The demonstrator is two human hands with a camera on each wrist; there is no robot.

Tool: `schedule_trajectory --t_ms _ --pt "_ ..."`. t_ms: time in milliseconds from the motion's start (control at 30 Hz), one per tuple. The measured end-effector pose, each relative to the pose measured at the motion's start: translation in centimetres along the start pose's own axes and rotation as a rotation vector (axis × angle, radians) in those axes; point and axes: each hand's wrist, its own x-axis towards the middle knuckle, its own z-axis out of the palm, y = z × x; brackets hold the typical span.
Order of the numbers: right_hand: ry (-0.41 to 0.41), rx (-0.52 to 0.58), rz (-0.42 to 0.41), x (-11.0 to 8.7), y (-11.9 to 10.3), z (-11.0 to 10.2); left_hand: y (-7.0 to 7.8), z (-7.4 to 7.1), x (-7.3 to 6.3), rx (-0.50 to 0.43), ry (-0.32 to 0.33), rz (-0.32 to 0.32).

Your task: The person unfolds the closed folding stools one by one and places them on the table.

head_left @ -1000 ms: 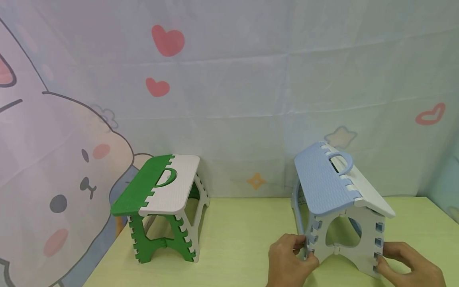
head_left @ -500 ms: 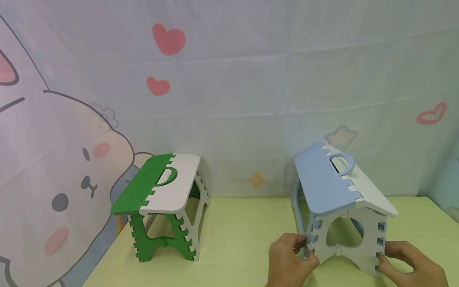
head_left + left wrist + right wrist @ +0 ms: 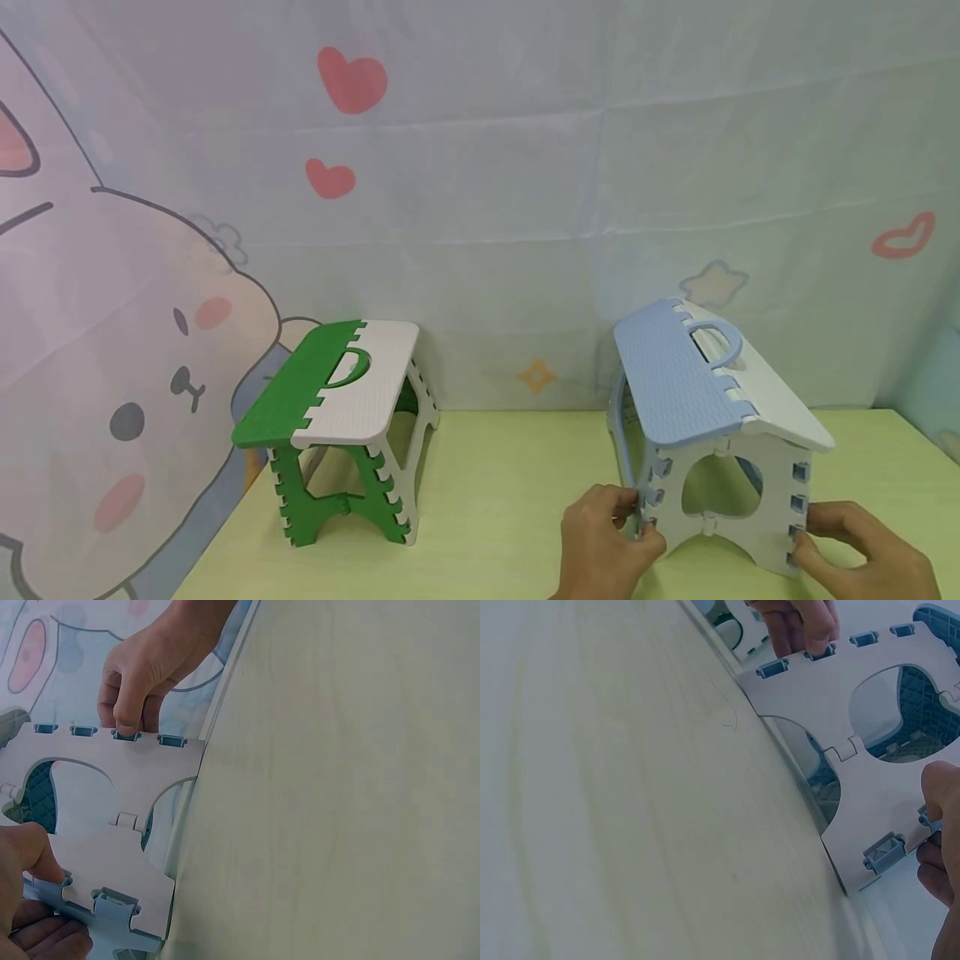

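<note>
A blue and white folding step stool stands at the right of the table, its two top halves sloping down from the middle seam like a roof. My left hand pinches the lower left edge of its front end panel, thumb in front and fingers behind. My right hand pinches the lower right edge of the same white panel between thumb and fingers. In the left wrist view the panel shows its hinged middle and blue hinge pins, with a hand gripping each side.
A green and white folding stool stands upright on the left of the pale table, its top flat. Behind the table hangs a cloth backdrop printed with a rabbit and hearts.
My right hand and the stool's right side have shifted slightly to the right, so the panel is a little wider. My left hand keeps its hold almost in place.
</note>
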Motion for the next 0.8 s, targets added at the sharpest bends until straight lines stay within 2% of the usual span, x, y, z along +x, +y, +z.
schedule_trajectory --t_ms 267,800 --pt "0.016 -0.003 -0.014 0.13 -0.03 -0.19 0.29 -0.18 0.08 -0.013 -0.026 -0.041" --pt "-0.017 -0.026 0.012 0.44 0.19 -0.75 0.59 -0.32 0.22 -0.013 -0.02 -0.04"
